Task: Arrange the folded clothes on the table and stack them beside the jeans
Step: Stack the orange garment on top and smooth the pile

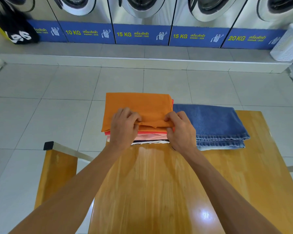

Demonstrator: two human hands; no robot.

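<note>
On the table (159, 183), each hand's grip pinches the orange shirt (139, 107), hiding lower stack layers.

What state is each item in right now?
orange cloth: folded, top of stack, near edge pinched by both hands
stack: on the table, beside the jeans
jeans: folded flat
left hand: pinching the cloth
right hand: pinching the cloth
table: holding both piles

Washing machines (142, 7) along the far wall are cropped at the top edge. Hands hide part of the stacked clothes (150, 135), lower garments showing only as edges.
</note>
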